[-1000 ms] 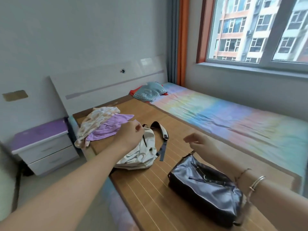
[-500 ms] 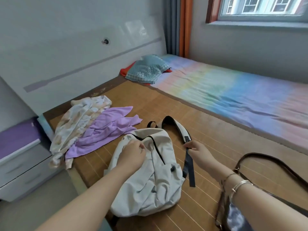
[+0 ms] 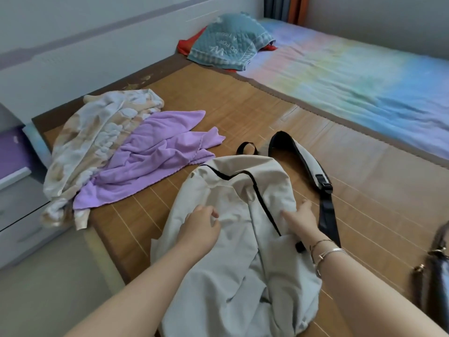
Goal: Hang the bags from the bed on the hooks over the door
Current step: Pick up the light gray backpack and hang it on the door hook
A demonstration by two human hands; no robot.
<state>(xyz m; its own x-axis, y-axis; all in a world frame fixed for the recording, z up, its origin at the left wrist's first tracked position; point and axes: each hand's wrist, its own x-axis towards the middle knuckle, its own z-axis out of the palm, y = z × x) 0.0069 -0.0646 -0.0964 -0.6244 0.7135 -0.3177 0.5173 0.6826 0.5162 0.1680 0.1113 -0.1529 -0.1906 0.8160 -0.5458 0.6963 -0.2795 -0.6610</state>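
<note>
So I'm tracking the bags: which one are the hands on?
The beige backpack, both hands on it; the dark handbag lies untouched at the right edge.

We can read only one piece of lettering. It sits on the teal quilted pillow (image 3: 230, 42) at the head of the bed (image 3: 243, 113), printed in white and seen upside down from where we stand. We make out a large "W" shape and, beside it, what looks like "GO FOR" and a single "A"; the remaining small letters are too blurred for us to read. Nothing else carries text, labels or numbers that we can read.
</note>
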